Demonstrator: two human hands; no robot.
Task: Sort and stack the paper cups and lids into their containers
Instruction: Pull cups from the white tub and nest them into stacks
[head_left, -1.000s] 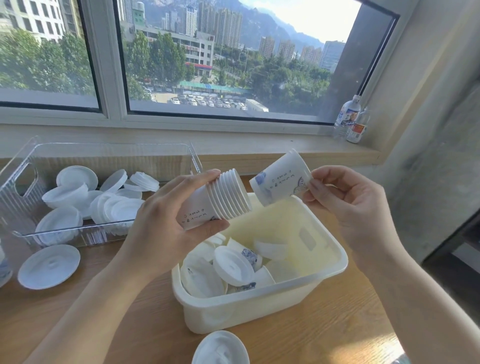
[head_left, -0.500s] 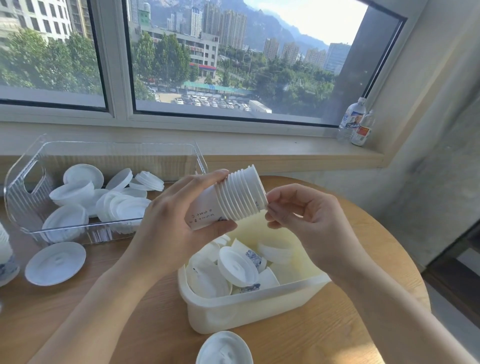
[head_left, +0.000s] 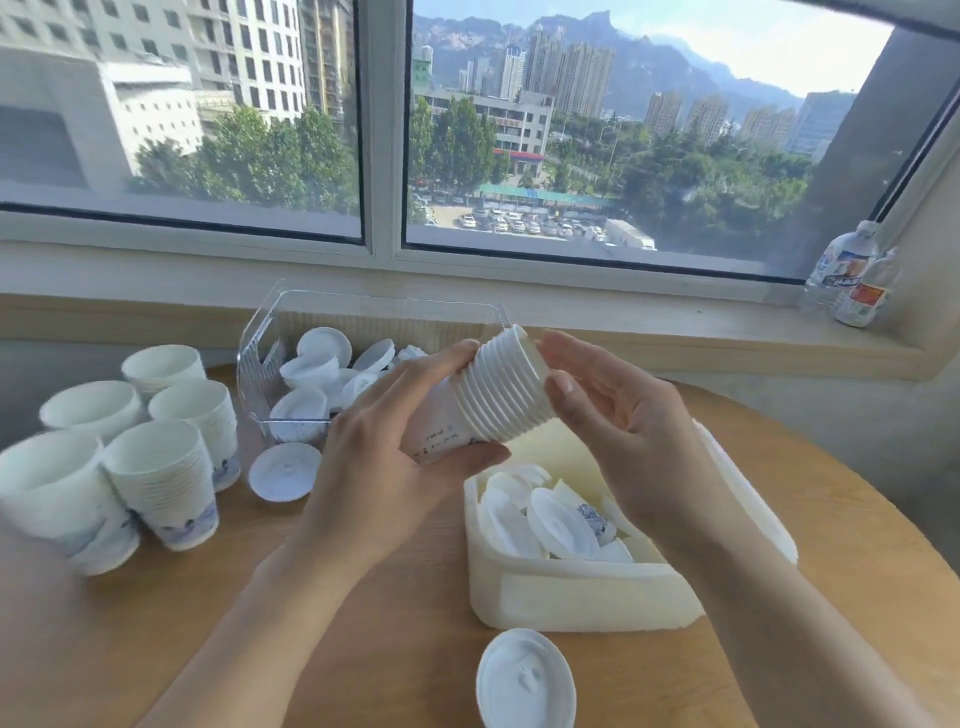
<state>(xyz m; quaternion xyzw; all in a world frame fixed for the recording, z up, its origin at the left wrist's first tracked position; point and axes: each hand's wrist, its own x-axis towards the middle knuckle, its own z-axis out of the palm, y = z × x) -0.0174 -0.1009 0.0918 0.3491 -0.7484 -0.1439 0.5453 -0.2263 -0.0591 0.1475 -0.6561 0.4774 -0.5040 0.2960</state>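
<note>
My left hand (head_left: 384, 457) grips a stack of nested white paper cups (head_left: 493, 400), held sideways above the table. My right hand (head_left: 618, 431) touches the rim end of that stack, thumb and fingers around its mouth. Below them stands a cream plastic bin (head_left: 582, 592) with loose lids and cups inside. A clear plastic bin (head_left: 260, 358) behind holds several white lids. Several upright cup stacks (head_left: 161, 483) stand at the left of the round wooden table (head_left: 363, 623).
One loose lid (head_left: 284, 470) lies in front of the clear bin, another lid (head_left: 525, 680) near the front table edge. Two water bottles (head_left: 852, 280) stand on the window sill at the far right. The wall is close on the right.
The single cup held by my right hand has gone into the stack. My right hand now rests at the stack's rim. The view swung left, revealing the cup stacks.
</note>
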